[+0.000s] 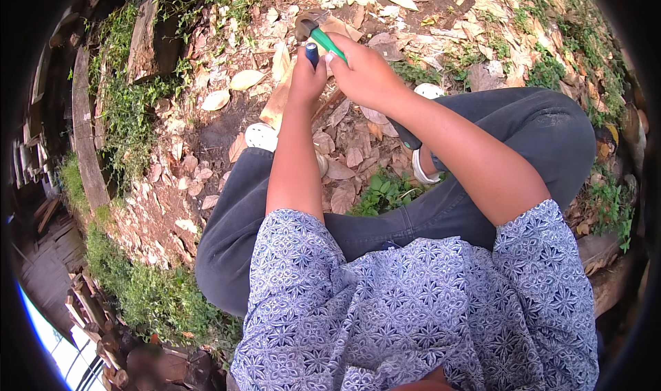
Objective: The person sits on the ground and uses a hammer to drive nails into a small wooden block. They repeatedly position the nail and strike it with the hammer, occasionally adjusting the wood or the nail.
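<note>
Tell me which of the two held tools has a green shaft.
The hammer in the right hand: its shaft is green below a dark head, while the tool in the left hand shows a dark blue end.

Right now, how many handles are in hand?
2: a green handle, with a dark head at its far end, in the right hand; and a dark blue handle in the left hand. Anything further behind the fingers may be hidden.
</note>
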Motion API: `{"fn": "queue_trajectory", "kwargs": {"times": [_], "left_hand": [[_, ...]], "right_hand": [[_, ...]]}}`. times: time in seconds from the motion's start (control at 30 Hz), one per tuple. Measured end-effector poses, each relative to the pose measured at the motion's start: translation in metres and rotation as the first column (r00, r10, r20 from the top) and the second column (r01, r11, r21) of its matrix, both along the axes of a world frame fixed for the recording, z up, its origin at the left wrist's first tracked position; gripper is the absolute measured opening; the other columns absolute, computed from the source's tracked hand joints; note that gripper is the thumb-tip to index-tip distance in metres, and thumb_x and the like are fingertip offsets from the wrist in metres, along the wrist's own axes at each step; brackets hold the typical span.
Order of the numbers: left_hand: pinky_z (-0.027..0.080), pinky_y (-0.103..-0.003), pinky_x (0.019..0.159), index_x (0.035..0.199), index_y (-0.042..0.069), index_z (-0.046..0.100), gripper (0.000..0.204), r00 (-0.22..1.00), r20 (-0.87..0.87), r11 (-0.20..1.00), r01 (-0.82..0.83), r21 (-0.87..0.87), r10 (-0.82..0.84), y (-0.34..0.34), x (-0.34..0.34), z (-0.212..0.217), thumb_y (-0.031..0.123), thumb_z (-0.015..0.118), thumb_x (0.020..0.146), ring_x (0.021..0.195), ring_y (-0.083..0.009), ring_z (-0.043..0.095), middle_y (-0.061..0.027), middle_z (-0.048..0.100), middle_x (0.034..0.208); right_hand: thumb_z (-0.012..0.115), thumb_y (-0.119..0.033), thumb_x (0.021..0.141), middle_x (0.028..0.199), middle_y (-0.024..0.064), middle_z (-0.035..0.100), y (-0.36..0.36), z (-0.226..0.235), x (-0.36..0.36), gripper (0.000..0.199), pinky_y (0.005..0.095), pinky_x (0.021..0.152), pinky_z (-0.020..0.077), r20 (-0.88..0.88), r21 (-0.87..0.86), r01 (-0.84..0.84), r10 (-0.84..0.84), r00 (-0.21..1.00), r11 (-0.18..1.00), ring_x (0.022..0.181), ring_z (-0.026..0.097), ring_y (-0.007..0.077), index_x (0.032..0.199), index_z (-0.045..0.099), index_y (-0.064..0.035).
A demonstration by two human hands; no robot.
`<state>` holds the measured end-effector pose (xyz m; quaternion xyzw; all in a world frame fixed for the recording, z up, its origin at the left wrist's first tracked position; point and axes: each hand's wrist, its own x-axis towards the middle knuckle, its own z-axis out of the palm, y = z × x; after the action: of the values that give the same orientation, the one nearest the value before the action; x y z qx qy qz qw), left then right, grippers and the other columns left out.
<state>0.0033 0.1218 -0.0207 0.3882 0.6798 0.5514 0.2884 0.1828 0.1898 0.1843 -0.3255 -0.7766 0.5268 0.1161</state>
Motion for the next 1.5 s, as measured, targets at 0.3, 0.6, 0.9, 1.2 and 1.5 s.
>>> {"fn": "queue_trajectory", "kwargs": {"times": [0.3, 0.6, 0.9, 1.2, 1.5], "left_hand": [[0.05, -0.044, 0.075, 0.113, 0.0, 0.049, 0.031, 0.963, -0.266, 0.966, -0.11, -0.235, 0.045, -0.033, 0.019, 0.002, 0.021, 0.063, 0.095, 0.078, -0.0297, 0.063, -0.017, 0.063, 0.087], [0.053, -0.028, 0.066, 0.095, 0.005, 0.053, 0.025, 0.89, 0.322, 0.946, -0.307, -0.104, 0.324, 0.007, 0.011, 0.052, 0.026, 0.067, 0.098, 0.071, -0.0141, 0.063, -0.0052, 0.062, 0.085], [0.038, -0.045, 0.113, 0.15, 0.016, 0.048, 0.06, 0.973, 0.231, 1.0, 0.003, -0.02, 0.002, 0.041, 0.036, 0.104, 0.052, 0.052, 0.102, 0.139, -0.024, 0.041, -0.0111, 0.048, 0.15], [0.025, -0.047, 0.12, 0.154, 0.015, 0.04, 0.085, 0.872, 0.415, 0.873, 0.395, -0.286, -0.259, 0.033, 0.04, 0.125, 0.076, 0.043, 0.094, 0.15, -0.0254, 0.026, -0.0125, 0.033, 0.161], [0.046, -0.043, 0.103, 0.129, 0.004, 0.066, 0.063, 0.958, -0.249, 0.507, -0.147, -0.85, -0.14, -0.106, -0.032, -0.02, 0.057, 0.053, 0.097, 0.122, -0.0396, 0.061, -0.0283, 0.065, 0.125]], "right_hand": [[0.052, -0.021, 0.099, 0.086, 0.0163, 0.066, 0.007, -0.013, -0.003, 0.043, 0.0377, 0.072, 0.0495, -0.116, 0.009, 0.066, -0.064, 0.991, 0.998, 0.074, 0.063, 0.0247, 0.14, 0.053, -0.0084], [0.06, -0.03, 0.097, 0.074, 0.0047, 0.061, 0.024, -0.069, 0.001, 0.041, 0.034, 0.064, 0.0487, 0.033, -0.031, 0.006, -0.005, 0.999, 1.0, 0.065, 0.059, 0.0156, 0.129, 0.061, -0.0046], [0.074, -0.036, 0.081, 0.073, 0.0061, 0.067, 0.04, -0.062, 0.005, 0.042, 0.0334, 0.053, 0.0525, -0.054, -0.162, 0.135, -0.145, 0.988, 0.978, 0.061, 0.066, 0.0178, 0.11, 0.066, -0.0066], [0.087, -0.038, 0.071, 0.077, 0.0042, 0.067, 0.05, -0.071, 0.017, 0.049, 0.0308, 0.058, 0.0505, 0.012, -0.221, 0.311, -0.316, 0.949, 0.924, 0.062, 0.063, 0.0145, 0.105, 0.072, -0.0053], [0.084, -0.048, 0.074, 0.065, -0.0007, 0.056, 0.049, -0.073, 0.02, 0.049, 0.0288, 0.046, 0.0449, 0.015, -0.197, 0.298, -0.301, 0.953, 0.934, 0.052, 0.054, 0.0101, 0.092, 0.067, -0.0053]]}}
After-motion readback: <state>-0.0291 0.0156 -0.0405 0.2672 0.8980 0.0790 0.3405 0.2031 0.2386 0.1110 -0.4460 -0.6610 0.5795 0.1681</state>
